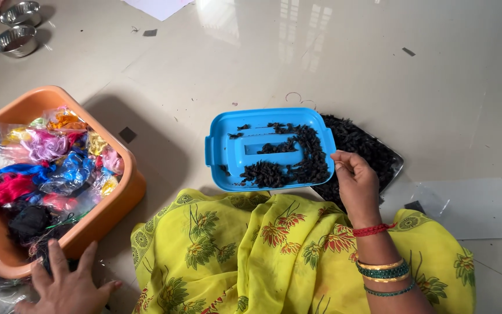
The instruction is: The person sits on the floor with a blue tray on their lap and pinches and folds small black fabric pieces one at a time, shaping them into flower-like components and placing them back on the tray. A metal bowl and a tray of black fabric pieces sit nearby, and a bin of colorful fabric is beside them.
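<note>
Pale tiled floor (321, 52), left hand (68, 285) spread flat beside orange tub (117, 197), right hand (355, 186) fingers curled, pinch contents unclear.

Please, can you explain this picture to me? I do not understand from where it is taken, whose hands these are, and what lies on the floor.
A camera on a person's head looks down at their lap, covered in yellow flowered cloth. The right hand pinches something small at a blue plastic lid strewn with dark bits; I cannot tell what. More dark bits fill a tray behind. The left hand rests open against an orange tub of coloured thread packets. Two steel bowls stand far left.
</note>
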